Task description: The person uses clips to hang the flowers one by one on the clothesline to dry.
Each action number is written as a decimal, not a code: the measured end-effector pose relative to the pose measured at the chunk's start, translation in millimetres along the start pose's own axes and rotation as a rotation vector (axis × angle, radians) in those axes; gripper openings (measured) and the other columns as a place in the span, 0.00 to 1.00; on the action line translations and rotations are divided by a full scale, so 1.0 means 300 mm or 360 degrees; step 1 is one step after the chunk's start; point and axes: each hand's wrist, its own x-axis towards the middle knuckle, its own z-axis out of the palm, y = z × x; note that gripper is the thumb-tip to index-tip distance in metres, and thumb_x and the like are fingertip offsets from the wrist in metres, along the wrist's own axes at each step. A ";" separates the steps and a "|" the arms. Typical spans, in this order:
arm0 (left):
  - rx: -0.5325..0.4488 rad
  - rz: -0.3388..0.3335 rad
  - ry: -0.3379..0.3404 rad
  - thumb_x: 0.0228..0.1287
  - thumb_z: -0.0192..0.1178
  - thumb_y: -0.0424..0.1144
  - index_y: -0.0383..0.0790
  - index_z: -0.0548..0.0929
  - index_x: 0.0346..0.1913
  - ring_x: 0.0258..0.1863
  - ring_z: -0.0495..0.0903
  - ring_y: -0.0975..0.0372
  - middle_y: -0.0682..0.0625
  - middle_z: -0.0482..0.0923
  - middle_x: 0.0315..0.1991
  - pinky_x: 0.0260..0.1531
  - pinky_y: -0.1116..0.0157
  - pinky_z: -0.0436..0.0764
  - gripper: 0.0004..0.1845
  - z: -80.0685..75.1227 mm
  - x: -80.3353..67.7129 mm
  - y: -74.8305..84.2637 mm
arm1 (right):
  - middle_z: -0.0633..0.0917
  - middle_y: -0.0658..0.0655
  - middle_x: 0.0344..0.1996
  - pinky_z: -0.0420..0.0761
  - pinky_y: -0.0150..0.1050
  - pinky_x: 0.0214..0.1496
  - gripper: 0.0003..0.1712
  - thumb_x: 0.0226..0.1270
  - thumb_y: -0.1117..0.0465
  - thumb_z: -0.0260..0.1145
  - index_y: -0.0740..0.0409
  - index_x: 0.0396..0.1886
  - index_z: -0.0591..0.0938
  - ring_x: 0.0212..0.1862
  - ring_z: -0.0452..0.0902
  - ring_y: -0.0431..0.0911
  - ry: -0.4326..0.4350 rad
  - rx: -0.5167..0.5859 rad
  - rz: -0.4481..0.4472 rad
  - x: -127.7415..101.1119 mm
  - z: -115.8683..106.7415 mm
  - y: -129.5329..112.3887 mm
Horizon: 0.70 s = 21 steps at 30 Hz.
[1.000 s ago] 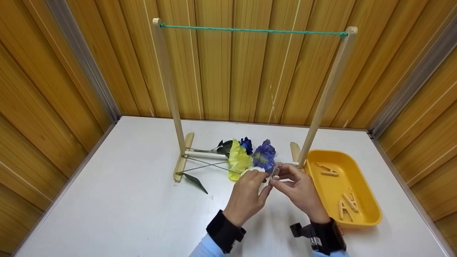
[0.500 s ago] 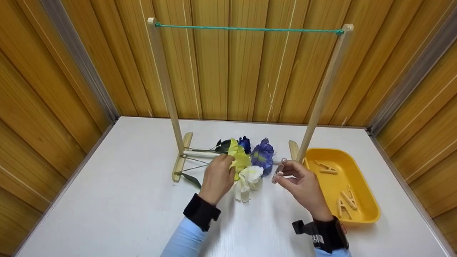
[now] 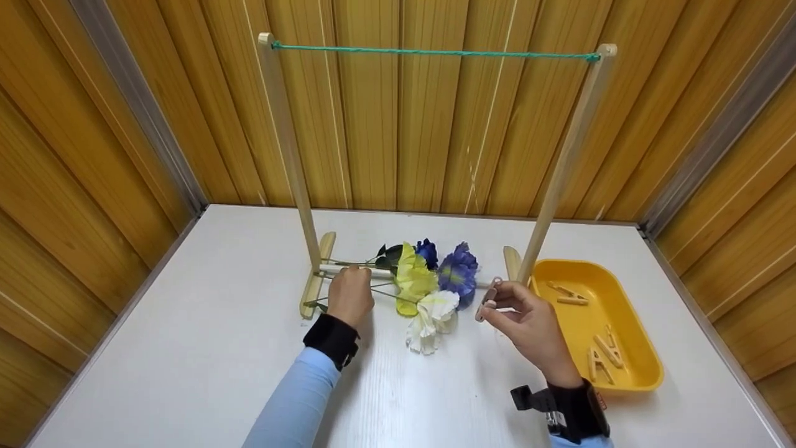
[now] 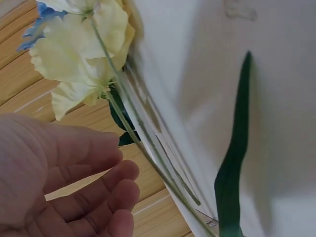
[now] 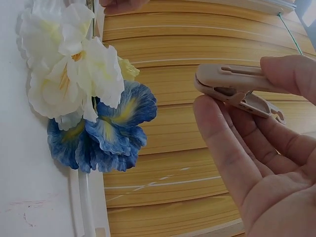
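Observation:
My right hand (image 3: 528, 326) pinches a beige clothespin (image 5: 232, 81) between thumb and fingers, right of the flowers. My left hand (image 3: 351, 295) is over the flower stems (image 4: 148, 153); in the left wrist view its fingers are loosely bent beside them with nothing between. A white flower (image 3: 432, 320) lies nearest me on the table. Behind it are a yellow flower (image 3: 415, 277), a purple-blue flower (image 3: 458, 274) and a dark blue one (image 3: 426, 252). Their stems run left, across the stand's white lower bar. A long green leaf (image 4: 234, 158) shows beside the stems, mostly hidden in the head view.
A wooden stand has a left post (image 3: 289, 149) and a right post (image 3: 566, 162), joined on top by a green cord (image 3: 435, 52). Beside its right foot sits a yellow tray (image 3: 650, 361) with several wooden clothespins (image 3: 608, 351). Wood-patterned panels surround the white table (image 3: 205, 348).
My left hand has left the right hand and moved left, uncovering the white flower, to the stems. My right hand keeps the clothespin at nearly the same place.

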 end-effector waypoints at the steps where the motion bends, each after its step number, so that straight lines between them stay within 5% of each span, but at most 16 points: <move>1: 0.0016 -0.0004 -0.0019 0.45 0.68 0.21 0.30 0.87 0.28 0.25 0.84 0.46 0.38 0.81 0.26 0.25 0.52 0.83 0.05 0.006 0.002 -0.003 | 0.85 0.63 0.38 0.87 0.31 0.41 0.16 0.59 0.79 0.72 0.73 0.48 0.82 0.39 0.85 0.41 0.0004 -0.0002 0.0007 0.000 -0.001 0.000; 11: -0.0002 -0.0032 -0.0049 0.48 0.68 0.20 0.32 0.87 0.26 0.24 0.84 0.46 0.38 0.83 0.25 0.24 0.52 0.84 0.05 0.041 0.004 -0.016 | 0.85 0.61 0.38 0.87 0.32 0.41 0.16 0.59 0.79 0.72 0.74 0.48 0.82 0.39 0.86 0.40 0.0022 -0.0012 0.0017 -0.004 -0.005 -0.004; 21: -0.0073 0.0008 0.0020 0.51 0.62 0.17 0.31 0.87 0.27 0.26 0.85 0.46 0.39 0.81 0.25 0.26 0.52 0.85 0.08 0.017 0.032 -0.022 | 0.85 0.62 0.38 0.87 0.32 0.40 0.16 0.59 0.79 0.72 0.74 0.47 0.82 0.39 0.86 0.42 0.0033 0.0013 0.0051 0.000 -0.007 0.002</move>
